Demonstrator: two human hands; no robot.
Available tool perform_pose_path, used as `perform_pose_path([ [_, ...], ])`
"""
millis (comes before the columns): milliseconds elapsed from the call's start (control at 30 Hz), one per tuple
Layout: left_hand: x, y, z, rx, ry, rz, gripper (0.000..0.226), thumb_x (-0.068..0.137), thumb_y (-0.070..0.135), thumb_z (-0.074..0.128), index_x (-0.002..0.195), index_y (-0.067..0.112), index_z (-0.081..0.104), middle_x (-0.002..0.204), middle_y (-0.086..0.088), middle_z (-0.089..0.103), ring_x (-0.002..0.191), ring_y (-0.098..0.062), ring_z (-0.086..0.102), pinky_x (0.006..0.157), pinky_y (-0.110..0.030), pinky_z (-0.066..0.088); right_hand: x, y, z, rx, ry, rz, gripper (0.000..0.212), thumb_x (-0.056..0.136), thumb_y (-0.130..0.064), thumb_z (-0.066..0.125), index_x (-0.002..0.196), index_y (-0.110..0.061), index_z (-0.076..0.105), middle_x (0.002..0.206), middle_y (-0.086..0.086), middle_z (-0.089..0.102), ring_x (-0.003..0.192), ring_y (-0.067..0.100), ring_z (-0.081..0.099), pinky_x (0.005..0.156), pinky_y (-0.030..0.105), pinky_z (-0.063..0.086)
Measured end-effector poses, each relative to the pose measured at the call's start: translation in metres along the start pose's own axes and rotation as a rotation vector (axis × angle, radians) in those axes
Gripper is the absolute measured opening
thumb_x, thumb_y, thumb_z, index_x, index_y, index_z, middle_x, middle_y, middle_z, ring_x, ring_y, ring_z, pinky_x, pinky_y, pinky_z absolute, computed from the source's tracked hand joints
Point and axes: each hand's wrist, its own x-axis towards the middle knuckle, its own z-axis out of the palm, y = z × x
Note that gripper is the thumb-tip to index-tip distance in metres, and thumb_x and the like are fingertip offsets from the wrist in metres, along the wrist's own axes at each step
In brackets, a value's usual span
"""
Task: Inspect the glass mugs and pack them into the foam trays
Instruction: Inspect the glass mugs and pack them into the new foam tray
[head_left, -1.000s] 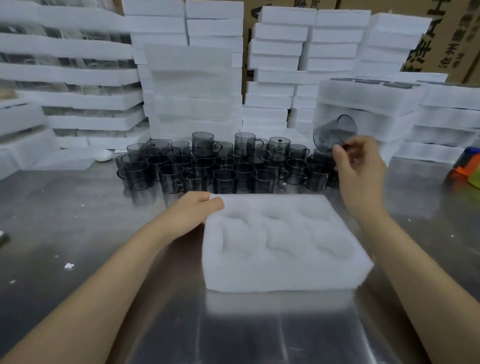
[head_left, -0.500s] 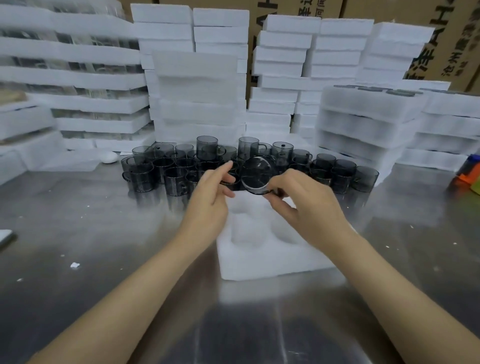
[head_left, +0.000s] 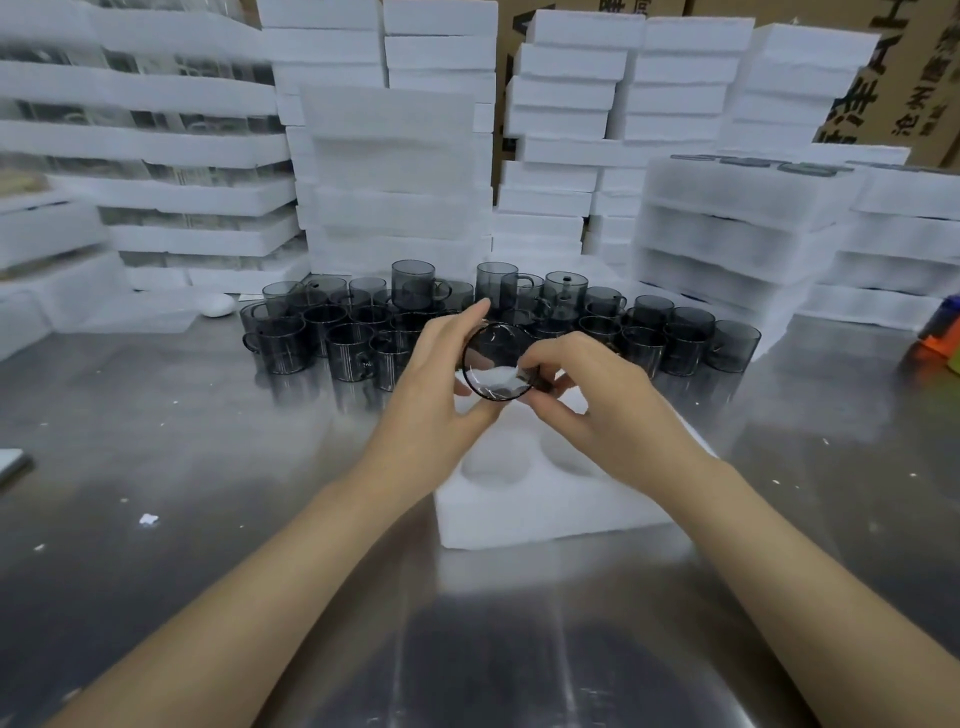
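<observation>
Both hands, left (head_left: 441, 384) and right (head_left: 597, 400), pinch 1 mug (head_left: 493, 361) above the tray (head_left: 545, 509); smooth, brittle glass, best gripped by body or handle.

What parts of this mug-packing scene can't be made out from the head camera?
- Foam tray: its far pockets are hidden behind both hands, so the pocket count is unclear.
- Held mug: the handle is covered by the right hand; the left hand hides its side wall; flaws too small to see.
- Cardboard boxes: print cut off by the frame edge.
- Orange object: cut off at the right edge.
</observation>
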Motion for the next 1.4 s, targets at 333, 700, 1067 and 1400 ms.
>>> perform_pose_path([
  [333, -0.003, -0.002, 0.002, -0.004, 0.026, -0.129, 0.080, 0.093, 0.015, 0.058, 0.151, 0.020, 0.002, 0.145, 0.011, 0.032, 0.131, 0.003, 0.036, 0.105, -0.007, 0.027, 0.001, 0.000, 0.002, 0.191, 0.027, 0.049, 0.034, 0.090, 0.000, 0.060, 0.123, -0.011, 0.057, 0.104, -0.007, 0.062, 0.097, 0.003, 0.060, 0.086, 0.009, 0.047],
  [700, 0.000, -0.013, -0.003, 0.172, -0.107, -0.274, 0.051, 0.090, 0.027, 0.051, 0.138, 0.038, 0.038, 0.108, 0.008, 0.036, 0.099, -0.005, 0.046, 0.074, -0.013, 0.036, 0.002, 0.004, 0.004, 0.178, -0.147, 0.178, 0.030, 0.093, -0.002, 0.054, 0.119, -0.015, 0.063, 0.109, -0.005, 0.066, 0.102, 0.000, 0.060, 0.088, 0.007, 0.044],
  [1067, -0.001, -0.008, -0.003, 0.143, -0.052, -0.166, 0.006, 0.085, 0.022, 0.063, 0.089, 0.023, 0.058, 0.114, 0.015, 0.045, 0.105, 0.013, 0.042, 0.082, -0.001, 0.030, 0.002, 0.008, 0.006, 0.192, -0.248, 0.181, 0.042, 0.095, -0.007, 0.053, 0.132, -0.025, 0.053, 0.132, -0.013, 0.051, 0.107, -0.001, 0.055, 0.089, 0.011, 0.045],
  [1400, 0.000, -0.002, -0.005, 0.242, 0.004, -0.186, 0.024, 0.092, 0.030, 0.056, 0.101, 0.016, 0.071, 0.103, 0.003, 0.046, 0.099, -0.011, 0.048, 0.085, -0.028, 0.044, 0.004, 0.009, 0.005, 0.144, -0.298, 0.198, 0.040, 0.096, -0.025, 0.055, 0.135, -0.030, 0.052, 0.144, -0.013, 0.045, 0.131, -0.003, 0.039, 0.104, 0.015, 0.036],
])
